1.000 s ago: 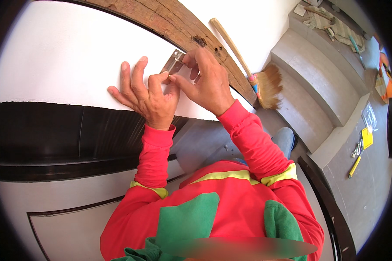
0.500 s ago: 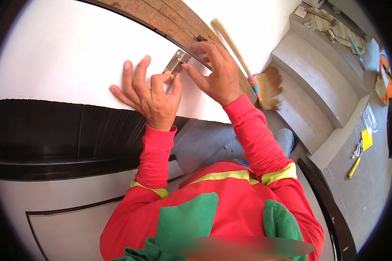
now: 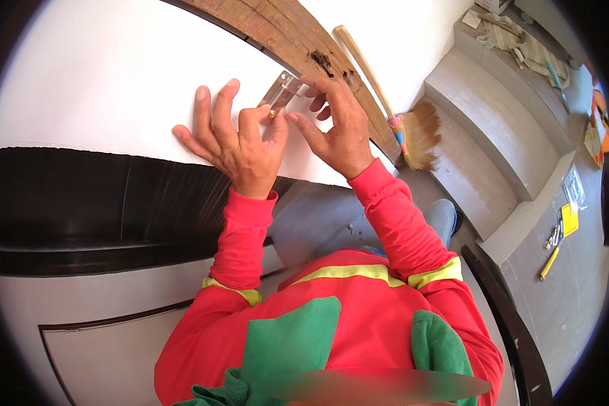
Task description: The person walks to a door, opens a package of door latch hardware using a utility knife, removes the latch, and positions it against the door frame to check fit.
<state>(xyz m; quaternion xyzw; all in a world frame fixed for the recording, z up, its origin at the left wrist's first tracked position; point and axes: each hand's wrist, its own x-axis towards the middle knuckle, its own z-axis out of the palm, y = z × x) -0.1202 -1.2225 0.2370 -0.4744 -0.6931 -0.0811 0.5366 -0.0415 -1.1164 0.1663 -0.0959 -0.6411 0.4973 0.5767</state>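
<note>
A silver metal slide bolt lies tilted against the white panel, close to the panel's edge beside the brown wooden frame. My left hand pinches its lower end between thumb and forefinger, with the other fingers spread over the white surface. A small brass-coloured knob or screw shows at that pinch; which of the two, I cannot tell. My right hand is beside the bolt's upper right end, thumb and forefinger apart and the other fingers loosely curled. Its forefinger hides part of that end.
Dark worn holes mark the wooden frame. A broom-like brush with a wooden handle leans beyond it. Grey steps rise at the right, with a cloth on top. A yellow-handled tool and a clear packet lie on the floor.
My right hand has drawn slightly back from the frame and down, uncovering the dark holes. The left hand keeps its pinch on the slide bolt, almost in the same place.
</note>
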